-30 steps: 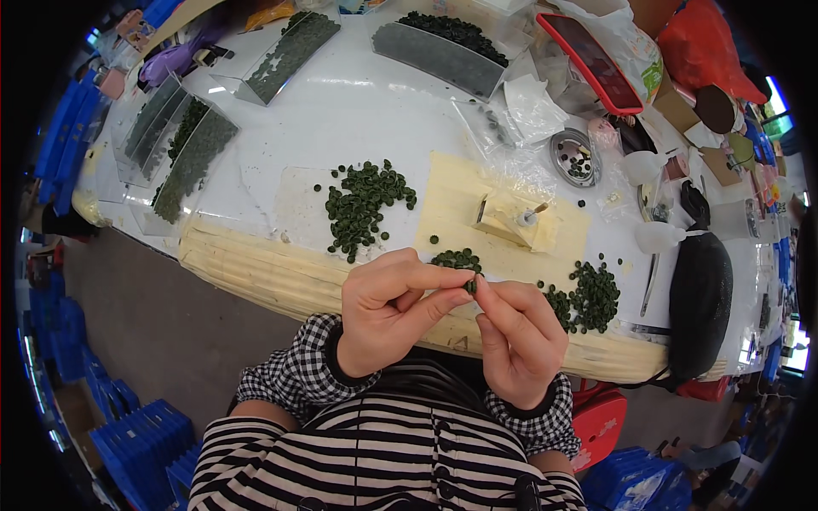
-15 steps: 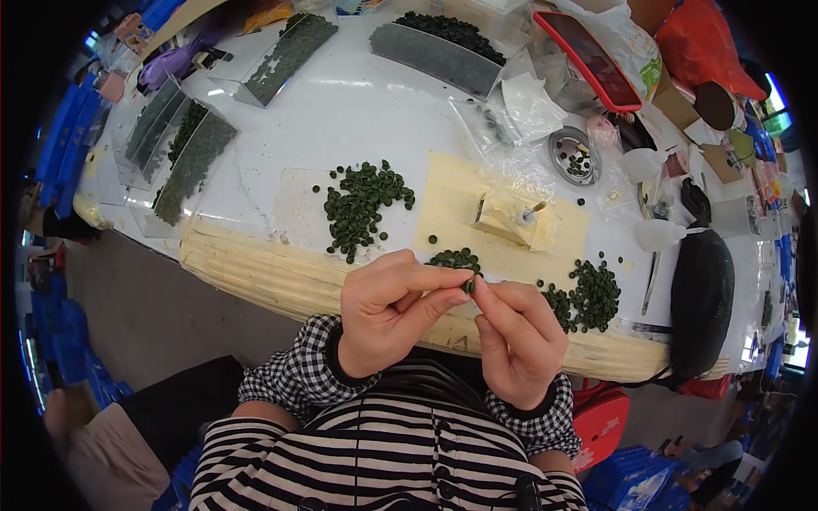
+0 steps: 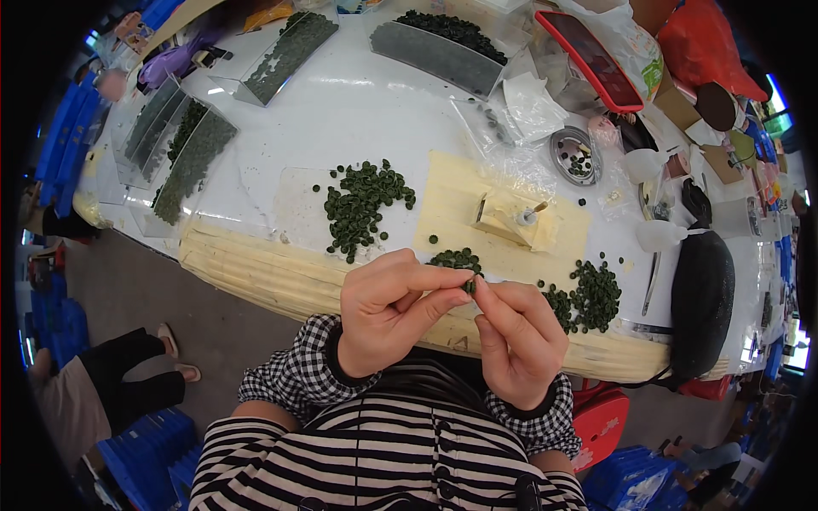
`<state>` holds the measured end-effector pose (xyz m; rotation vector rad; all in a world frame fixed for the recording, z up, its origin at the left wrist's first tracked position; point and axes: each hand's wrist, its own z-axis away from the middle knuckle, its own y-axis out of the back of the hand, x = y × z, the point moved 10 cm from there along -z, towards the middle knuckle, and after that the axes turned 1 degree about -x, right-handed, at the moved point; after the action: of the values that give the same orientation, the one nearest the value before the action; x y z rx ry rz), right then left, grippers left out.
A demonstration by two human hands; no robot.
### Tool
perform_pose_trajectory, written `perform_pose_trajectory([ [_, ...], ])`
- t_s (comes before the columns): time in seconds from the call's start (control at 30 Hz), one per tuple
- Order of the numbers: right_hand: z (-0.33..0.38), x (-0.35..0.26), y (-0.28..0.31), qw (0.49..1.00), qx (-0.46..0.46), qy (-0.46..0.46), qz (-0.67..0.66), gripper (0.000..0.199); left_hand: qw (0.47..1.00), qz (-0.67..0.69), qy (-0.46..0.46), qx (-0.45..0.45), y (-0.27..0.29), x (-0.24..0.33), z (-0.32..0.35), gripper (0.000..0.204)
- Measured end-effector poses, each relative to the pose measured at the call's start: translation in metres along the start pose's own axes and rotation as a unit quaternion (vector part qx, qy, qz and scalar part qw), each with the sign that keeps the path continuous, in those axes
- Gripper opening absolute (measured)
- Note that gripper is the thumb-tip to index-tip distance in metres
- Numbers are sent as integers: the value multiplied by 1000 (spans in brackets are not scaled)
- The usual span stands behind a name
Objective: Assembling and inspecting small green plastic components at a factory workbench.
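Between my two hands, over the front edge of the table, is a small round dark green piece [image 3: 469,287]. My left hand [image 3: 394,308] pinches it between thumb and forefinger. The fingertips of my right hand [image 3: 520,339] are closed at its other side. Just beyond my fingers lies a small heap of similar dark green pieces [image 3: 457,259], partly hidden by my hands. A larger heap [image 3: 365,204] sits to the left on a clear sheet, and another heap [image 3: 595,294] lies to the right of my right hand.
A small block with a stick-like tool [image 3: 516,220] stands on yellow paper [image 3: 443,183]. Clear bins [image 3: 439,58] of green pieces stand at the back and left. A round metal dish [image 3: 574,156], a red-cased phone [image 3: 588,60] and a black pouch [image 3: 702,294] are at the right.
My hands and the piece between them have hardly moved. At the lower left, another person has moved farther left, and their feet now show on the floor.
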<state>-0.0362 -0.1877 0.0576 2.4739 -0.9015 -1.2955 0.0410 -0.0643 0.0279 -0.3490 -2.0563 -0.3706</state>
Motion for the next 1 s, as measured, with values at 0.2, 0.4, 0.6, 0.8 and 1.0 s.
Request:
perform_pose_trajectory([
  [0.2,0,0,-1,1000,-3,-1,0,34,1000,-1,2,-2,0,0,0,23],
  [0.4,-1,0,0,1000,-4,0,3,34,1000,4,5,-2,0,-1,0,23],
  [0.6,0,4,2,1000,-2,-9,18,33,998,-42,24,-30,0,-1,-4,21],
  [0.8,2,20,16,996,4,-73,53,33,976,-141,109,-127,-5,-16,-11,15],
  [1.0,4,28,29,994,52,-75,64,35,861,390,324,30,10,-52,2,26],
])
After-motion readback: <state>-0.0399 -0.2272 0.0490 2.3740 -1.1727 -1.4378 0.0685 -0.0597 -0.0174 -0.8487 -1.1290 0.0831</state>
